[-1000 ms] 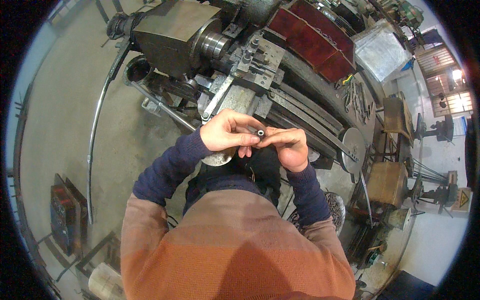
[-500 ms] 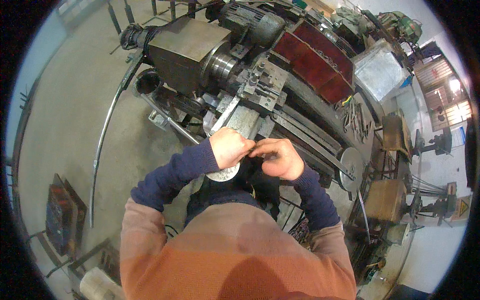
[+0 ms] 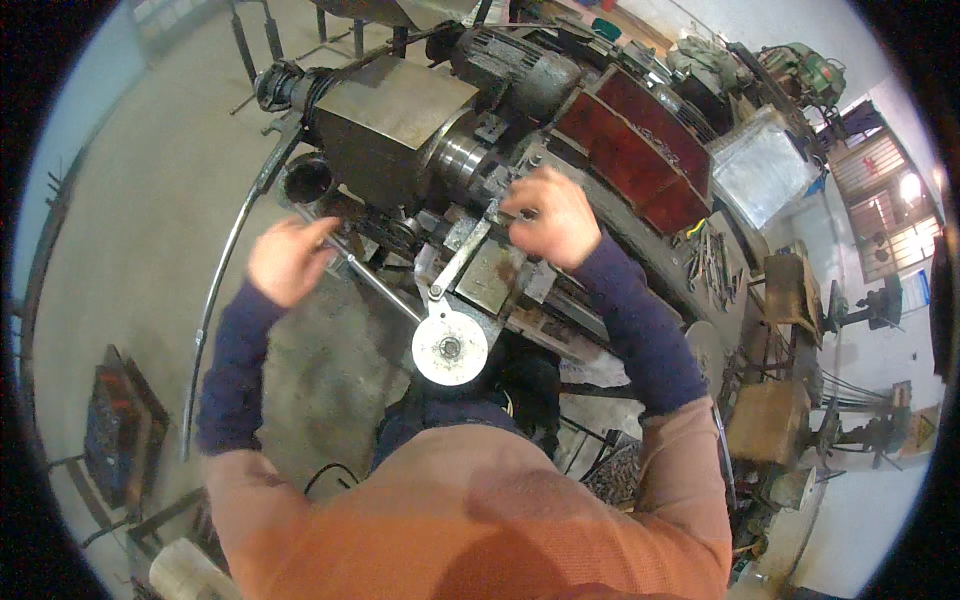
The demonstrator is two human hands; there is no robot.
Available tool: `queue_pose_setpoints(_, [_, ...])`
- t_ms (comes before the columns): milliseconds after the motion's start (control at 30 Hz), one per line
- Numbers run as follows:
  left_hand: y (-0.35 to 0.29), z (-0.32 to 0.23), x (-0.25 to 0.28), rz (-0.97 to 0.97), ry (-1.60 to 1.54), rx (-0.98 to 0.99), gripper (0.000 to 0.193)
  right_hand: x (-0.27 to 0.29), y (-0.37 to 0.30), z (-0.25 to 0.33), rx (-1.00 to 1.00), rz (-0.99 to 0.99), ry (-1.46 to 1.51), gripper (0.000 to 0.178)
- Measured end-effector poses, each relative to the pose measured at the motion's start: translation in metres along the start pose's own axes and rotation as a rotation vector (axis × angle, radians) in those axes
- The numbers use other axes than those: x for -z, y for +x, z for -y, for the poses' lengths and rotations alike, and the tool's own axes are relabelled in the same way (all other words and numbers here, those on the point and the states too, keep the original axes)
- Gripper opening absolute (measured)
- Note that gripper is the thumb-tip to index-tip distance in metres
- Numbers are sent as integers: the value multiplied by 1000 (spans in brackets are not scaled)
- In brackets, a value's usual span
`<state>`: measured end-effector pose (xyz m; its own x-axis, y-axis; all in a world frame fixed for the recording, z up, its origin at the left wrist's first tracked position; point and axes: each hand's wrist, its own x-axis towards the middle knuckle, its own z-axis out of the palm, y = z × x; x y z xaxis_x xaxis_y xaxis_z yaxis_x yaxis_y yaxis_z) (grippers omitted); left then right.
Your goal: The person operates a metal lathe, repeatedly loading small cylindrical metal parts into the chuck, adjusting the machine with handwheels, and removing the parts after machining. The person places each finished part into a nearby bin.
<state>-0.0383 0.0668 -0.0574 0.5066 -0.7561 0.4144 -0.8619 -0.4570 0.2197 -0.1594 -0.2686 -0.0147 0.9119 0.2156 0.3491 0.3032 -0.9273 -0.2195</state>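
Note:
A small lathe stands in front of me. My left hand (image 3: pixel 292 262), half curled with thumb and fingers apart, is at the upper part of a long metal lever (image 3: pixel 375 282); I cannot tell whether the fingertips touch it. My right hand (image 3: pixel 555 218) is bent over the tool post area beside the chuck (image 3: pixel 463 162), its fingers curled round something dark that they mostly hide. Between my arms sits a round pale disc (image 3: pixel 450 348) with a central bolt. A flat link arm (image 3: pixel 462 258) runs from near the disc toward the tool post.
The boxy headstock (image 3: pixel 385 105) and an electric motor (image 3: pixel 520 70) stand at the far side. A dark red tray (image 3: pixel 630 145) lies behind the bed. Several wrenches (image 3: pixel 712 262) rest at the right. A long curved metal rod (image 3: pixel 215 300) slants down at the left.
My hands were together above the disc, fingers meeting. They have parted: the left moved left to the lever, the right up to the tool post. The disc is now uncovered.

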Motion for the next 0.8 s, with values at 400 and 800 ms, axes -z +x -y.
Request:
queue_pose_setpoints(400, [-159,97,27,-335,-155,697,25,-57,72,-48,-346,379,-239,28])
queue_pose_setpoints(800, [-121,194,38,546,676,1032,27,-50,81,-43,-332,357,-17,28])
